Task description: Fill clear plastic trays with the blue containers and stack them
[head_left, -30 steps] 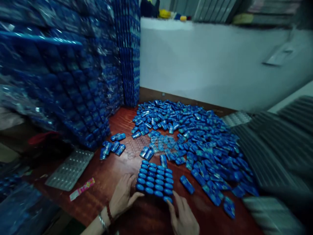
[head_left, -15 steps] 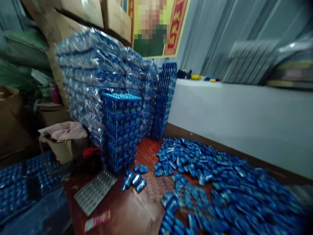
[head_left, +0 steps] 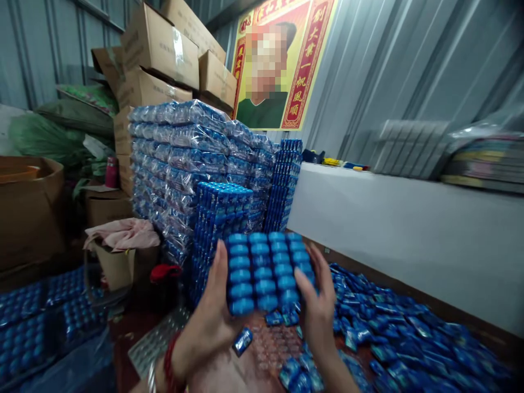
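Between my hands, raised over the table, is a block of blue packs set in rows. My left hand grips its left side, thumb up along the edge. Round the right side wraps my right hand, its thumb on the front face. Behind the block stands a tall stack of the same blue packs. Below it on the red table lie a clear moulded tray and a loose blue pack. A large heap of loose blue packs spreads to the right.
Plastic-wrapped blue stacks rise behind, with cardboard boxes above them. A white panel bounds the table's far right. At the left are a bin with a pink cloth, a red object and filled blue trays.
Both hands have come into view with the block of blue packs held between them. The camera view has tilted up, so the background sits lower.
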Motion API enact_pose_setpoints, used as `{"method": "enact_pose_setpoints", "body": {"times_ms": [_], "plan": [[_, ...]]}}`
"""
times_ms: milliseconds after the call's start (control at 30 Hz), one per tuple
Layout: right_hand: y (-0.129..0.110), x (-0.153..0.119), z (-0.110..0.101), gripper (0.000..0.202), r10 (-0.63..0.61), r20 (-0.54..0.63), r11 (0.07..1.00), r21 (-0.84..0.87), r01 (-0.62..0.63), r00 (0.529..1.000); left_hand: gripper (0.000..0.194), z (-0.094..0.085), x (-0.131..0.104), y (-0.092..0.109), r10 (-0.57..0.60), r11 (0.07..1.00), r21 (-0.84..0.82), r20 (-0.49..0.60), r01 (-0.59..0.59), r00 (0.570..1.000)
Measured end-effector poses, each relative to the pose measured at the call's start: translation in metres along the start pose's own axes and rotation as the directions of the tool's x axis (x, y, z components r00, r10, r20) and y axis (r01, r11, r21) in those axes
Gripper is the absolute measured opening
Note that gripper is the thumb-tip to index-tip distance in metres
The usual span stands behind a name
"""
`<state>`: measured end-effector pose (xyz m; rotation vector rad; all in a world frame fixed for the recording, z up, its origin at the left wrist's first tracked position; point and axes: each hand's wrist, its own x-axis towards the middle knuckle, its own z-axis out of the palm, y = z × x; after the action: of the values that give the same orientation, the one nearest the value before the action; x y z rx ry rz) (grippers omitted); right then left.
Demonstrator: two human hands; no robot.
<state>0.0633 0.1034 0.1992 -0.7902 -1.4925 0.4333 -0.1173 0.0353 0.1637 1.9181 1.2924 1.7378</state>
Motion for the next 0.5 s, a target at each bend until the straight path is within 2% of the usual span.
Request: {"method": "enact_pose_setpoints", "body": {"times_ms": [67, 100, 167, 233, 333, 400, 500], "plan": [[-0.021, 0.07, 0.036, 0.053, -0.099, 0.042, 0.971, 0.223, 0.087, 0.994, 0.109, -0.028, 0.053, 0.028, 0.173, 0.973, 0.181, -0.181, -0.14, 0.968], [-0.031, 0.106, 0.056, 0.054, -0.134, 0.076, 0.95, 0.295, 0.106, 0.988, 0.114, -0.04, 0.081, 0.038, 0.203, 0.954, 0.266, -0.25, -0.135, 0.947], [-0.048, 0.17, 0.095, 0.054, -0.138, 0.156, 0.916, 0.395, 0.066, 0.978, 0.123, -0.06, 0.135, 0.05, 0.151, 0.916, 0.402, -0.361, 0.007, 0.92], [-0.054, 0.217, 0.129, 0.05, -0.111, 0.252, 0.915, 0.404, -0.001, 0.961, 0.122, -0.072, 0.173, 0.05, 0.046, 0.865, 0.464, -0.453, 0.192, 0.89], [-0.04, 0.25, 0.167, 0.036, 0.044, 0.365, 0.928, 0.33, -0.173, 0.93, 0.113, -0.081, 0.198, 0.031, -0.146, 0.802, 0.462, -0.463, 0.378, 0.874], [-0.024, 0.254, 0.181, 0.037, 0.106, 0.399, 0.918, 0.314, -0.244, 0.911, 0.109, -0.082, 0.2, 0.013, -0.197, 0.794, 0.465, -0.414, 0.392, 0.889], [-0.004, 0.255, 0.193, 0.048, 0.125, 0.383, 0.904, 0.336, -0.264, 0.915, 0.104, -0.08, 0.196, -0.007, -0.153, 0.817, 0.471, -0.378, 0.332, 0.913]]}}
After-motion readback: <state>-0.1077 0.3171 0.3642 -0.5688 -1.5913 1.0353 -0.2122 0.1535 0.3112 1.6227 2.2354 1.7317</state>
